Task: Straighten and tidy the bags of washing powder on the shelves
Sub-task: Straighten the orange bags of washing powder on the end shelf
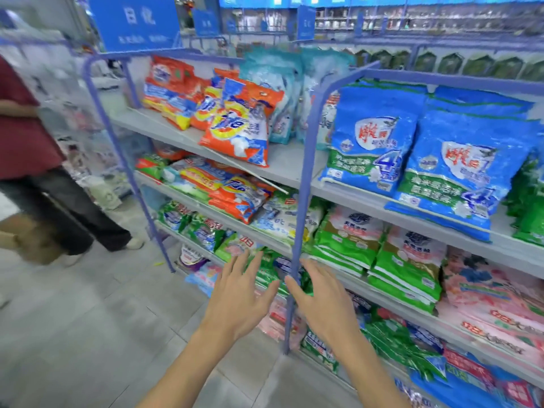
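Grey shelves [288, 167] in blue metal frames hold many bags of washing powder. On the top left shelf an orange bag [241, 125] leans forward, tilted. To its right two blue and green bags [368, 134] stand upright. Green bags [347, 242] and pink bags [485, 293] lie on the lower shelves. My left hand [240, 295] and my right hand [322, 301] are stretched out in front of a lower shelf, fingers spread, holding nothing. The blue upright post [303, 184] runs between them, and my right thumb looks close to it.
A person in a dark red top and dark trousers [44, 184] stands on the tiled floor at the left. Blue signs [135, 22] hang above the shelves. More shelving with small goods runs along the back. A thin white strip lies loose across the top left shelf.
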